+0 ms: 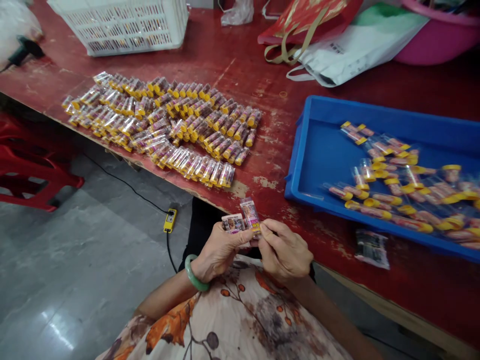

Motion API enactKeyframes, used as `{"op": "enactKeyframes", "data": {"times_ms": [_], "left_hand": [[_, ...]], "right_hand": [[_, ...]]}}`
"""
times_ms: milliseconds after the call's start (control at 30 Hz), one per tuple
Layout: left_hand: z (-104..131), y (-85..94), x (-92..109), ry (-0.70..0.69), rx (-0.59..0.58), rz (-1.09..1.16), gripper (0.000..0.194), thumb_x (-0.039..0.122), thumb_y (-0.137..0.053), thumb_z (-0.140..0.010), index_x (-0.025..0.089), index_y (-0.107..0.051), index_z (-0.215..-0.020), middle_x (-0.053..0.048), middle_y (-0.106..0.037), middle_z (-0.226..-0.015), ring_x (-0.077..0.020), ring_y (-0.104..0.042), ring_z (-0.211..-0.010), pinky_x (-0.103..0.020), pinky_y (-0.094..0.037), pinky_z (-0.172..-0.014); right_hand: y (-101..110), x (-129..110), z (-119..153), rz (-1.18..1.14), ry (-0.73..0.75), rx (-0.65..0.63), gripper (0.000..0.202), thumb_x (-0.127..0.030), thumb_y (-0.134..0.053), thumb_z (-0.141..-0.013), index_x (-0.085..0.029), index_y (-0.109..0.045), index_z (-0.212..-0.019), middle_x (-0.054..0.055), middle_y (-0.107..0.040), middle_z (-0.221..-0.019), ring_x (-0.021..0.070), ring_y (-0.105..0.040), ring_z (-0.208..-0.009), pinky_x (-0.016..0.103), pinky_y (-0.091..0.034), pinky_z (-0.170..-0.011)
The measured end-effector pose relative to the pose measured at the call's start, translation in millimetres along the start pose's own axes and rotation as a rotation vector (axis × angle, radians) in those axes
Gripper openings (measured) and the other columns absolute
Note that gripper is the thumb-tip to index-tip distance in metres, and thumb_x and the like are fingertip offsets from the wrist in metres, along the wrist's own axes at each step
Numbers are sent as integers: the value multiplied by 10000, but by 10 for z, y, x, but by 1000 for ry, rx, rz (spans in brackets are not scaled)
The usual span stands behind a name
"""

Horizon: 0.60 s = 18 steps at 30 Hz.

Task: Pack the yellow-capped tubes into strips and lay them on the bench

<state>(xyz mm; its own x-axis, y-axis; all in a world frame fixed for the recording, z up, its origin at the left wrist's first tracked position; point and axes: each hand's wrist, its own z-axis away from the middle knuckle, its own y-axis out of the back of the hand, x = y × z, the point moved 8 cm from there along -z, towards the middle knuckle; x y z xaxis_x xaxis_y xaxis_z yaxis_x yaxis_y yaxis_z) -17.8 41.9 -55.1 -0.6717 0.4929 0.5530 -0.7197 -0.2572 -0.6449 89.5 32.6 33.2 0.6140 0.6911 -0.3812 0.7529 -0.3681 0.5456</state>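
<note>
Head view, both hands low at centre of frame, just off the near edge of the red tabletop point(232, 55). Left hand point(219, 250), green bangle point(195, 275) on its wrist, pinches a small printed label card point(232, 223) between thumb and fingers. Right hand point(285, 250) pinches the yellow-capped end of a clear plastic tube point(250, 214); the tube stands tilted upward, touching the card, above the person's lap. Fingertips of the two hands meet around these two items. At upper left of centre, rows of finished tubes point(165, 122) lie side by side on the tabletop, packed close, reaching to its near edge. At right, a blue tray point(318, 150) holds loose yellow-capped tubes point(397, 185) scattered across its right portion. Just below the tray's near rim, a small stack of printed cards point(372, 247) lies on the tabletop. White slatted basket point(120, 25) at top left; bags point(330, 40) and a pink basin point(438, 40) at top right. Red plastic stool point(30, 165) and a yellow switch box on a cable point(170, 220) on the floor at left.
</note>
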Motion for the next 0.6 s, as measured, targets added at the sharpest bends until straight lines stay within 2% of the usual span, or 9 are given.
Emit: {"op": "enactKeyframes", "data": {"times_ms": [100, 200, 267, 367, 433, 600], "left_hand": [[-45, 67, 60, -46, 2, -31, 346, 241, -873, -567, 107, -732, -854, -64, -723, -806, -149, -660, -695, -286, -541, -714], [-64, 116, 176, -97, -23, -141, 342, 271, -862, -583, 98, -740, -850, -66, -721, -777, -146, -648, -673, -284, -528, -717], [-57, 131, 247, -113, -51, -224, 334, 271, -863, -576, 96, -747, -836, -62, -720, -763, -139, -635, -663, -268, -510, -720], [-38, 137, 325, -124, -105, -290, 340, 264, -856, -582, 105, -758, -866, -63, -726, -787, -147, -631, -694, -267, -495, -746], [-38, 155, 383, -146, -121, -299, 347, 260, -850, -592, 110, -760, -892, -64, -730, -803, -156, -634, -715, -277, -496, -764], [-88, 280, 588, -210, -48, -227, 303, 246, -859, -581, 99, -749, -823, -62, -725, -736, -155, -651, -661, -277, -524, -707]], "right_hand": [[-44, 92, -88, -140, -64, -106, 331, -55, -585, -777, -185, -620, -1080, 108, -675, -950, 189, -667, -761, 294, -552, -622], [-144, 292, -223, -321, -278, -268, 227, -158, -588, -813, -183, -636, -1033, 87, -673, -941, 142, -602, -629, 278, -528, -567], [-228, 421, -312, -398, -433, -321, 217, -237, -629, -810, -180, -649, -1019, 61, -682, -874, 128, -574, -581, 259, -510, -527], [-462, 507, -407, -527, -609, -432, 299, -288, -700, -748, -169, -671, -1021, 29, -692, -773, 125, -577, -554, 238, -495, -494], [-628, 498, -465, -624, -687, -505, 280, -270, -719, -705, -162, -686, -962, 22, -695, -737, 128, -591, -557, 232, -490, -491], [-955, 487, -767, -812, -815, -565, 229, -224, -754, -586, -154, -678, -791, 18, -693, -681, 142, -621, -568, 241, -494, -514]]}}
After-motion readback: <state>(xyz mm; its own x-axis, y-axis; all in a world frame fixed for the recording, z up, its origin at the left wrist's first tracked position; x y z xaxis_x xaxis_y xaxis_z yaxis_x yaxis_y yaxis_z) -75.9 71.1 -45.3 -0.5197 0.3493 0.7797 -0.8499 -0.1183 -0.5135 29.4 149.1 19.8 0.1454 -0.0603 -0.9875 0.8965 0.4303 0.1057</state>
